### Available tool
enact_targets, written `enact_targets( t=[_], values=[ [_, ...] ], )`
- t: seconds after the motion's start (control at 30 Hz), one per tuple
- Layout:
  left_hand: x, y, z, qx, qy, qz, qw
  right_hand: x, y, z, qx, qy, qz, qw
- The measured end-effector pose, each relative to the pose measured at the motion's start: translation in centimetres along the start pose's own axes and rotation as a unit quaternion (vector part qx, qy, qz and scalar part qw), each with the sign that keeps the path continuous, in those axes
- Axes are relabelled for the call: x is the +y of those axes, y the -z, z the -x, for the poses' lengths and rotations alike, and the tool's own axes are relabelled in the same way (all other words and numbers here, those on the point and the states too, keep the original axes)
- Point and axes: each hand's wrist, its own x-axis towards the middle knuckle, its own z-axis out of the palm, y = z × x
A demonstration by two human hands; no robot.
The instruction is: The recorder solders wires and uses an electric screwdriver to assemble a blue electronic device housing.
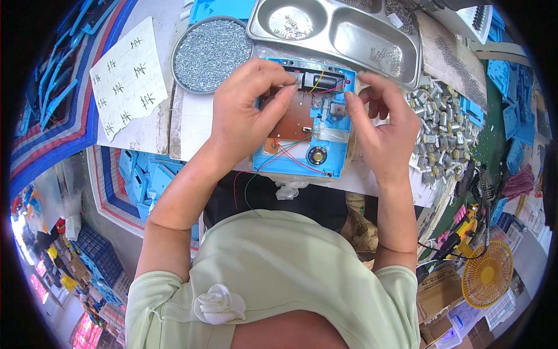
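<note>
A blue plastic housing (pixel 343 139) lies on the bench before me, its inside facing up. It holds a brown circuit board (pixel 293 119), a small round speaker (pixel 317 155), a grey boxy part (pixel 337 109) and a black part (pixel 325 81) along the far edge. Red, green and yellow wires run across it, some hanging over the near edge. My left hand (pixel 250 102) is over the far left of the housing, thumb and forefinger closed near the black part; what they pinch is unclear. My right hand (pixel 385 119) is at the right edge, thumb and forefinger apart, other fingers curled.
A round tray of small screws (pixel 212 55) stands far left, beside a steel compartment tray (pixel 343 38) with small metal parts. Right of the housing lies a heap of small metal parts (pixel 436 134). A handwritten paper sheet (pixel 128 78) lies left. A yellow fan (pixel 487 273) is lower right.
</note>
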Motion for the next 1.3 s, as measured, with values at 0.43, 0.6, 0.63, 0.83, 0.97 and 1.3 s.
enact_targets(
  t=[0.43,0.6,0.63,0.83,0.97,1.3],
  values=[
    [1.2,-0.3,-1.7,-0.096,0.163,0.054,0.98,-1.2,0.2,-2.1,-0.021,0.202,0.141,0.969],
    [1.6,-0.4,-2.0,-0.112,0.165,0.049,0.979,-1.8,-0.2,-4.9,-0.088,0.176,0.095,0.976],
    [1.6,-0.5,-2.0,-0.114,0.163,0.044,0.979,-1.7,-0.3,-5.3,-0.105,0.17,0.072,0.977],
    [1.4,-0.9,-1.5,-0.083,0.17,0.07,0.979,-0.5,0.0,-5.8,-0.153,0.058,-0.111,0.98],
    [1.4,-0.9,-1.0,-0.062,0.124,0.033,0.99,0.0,0.3,-3.8,-0.181,-0.045,-0.168,0.968],
    [0.6,-0.5,-0.3,0.023,-0.023,-0.129,0.991,-0.3,0.2,-1.4,-0.177,0.135,-0.033,0.974]
  ],
)
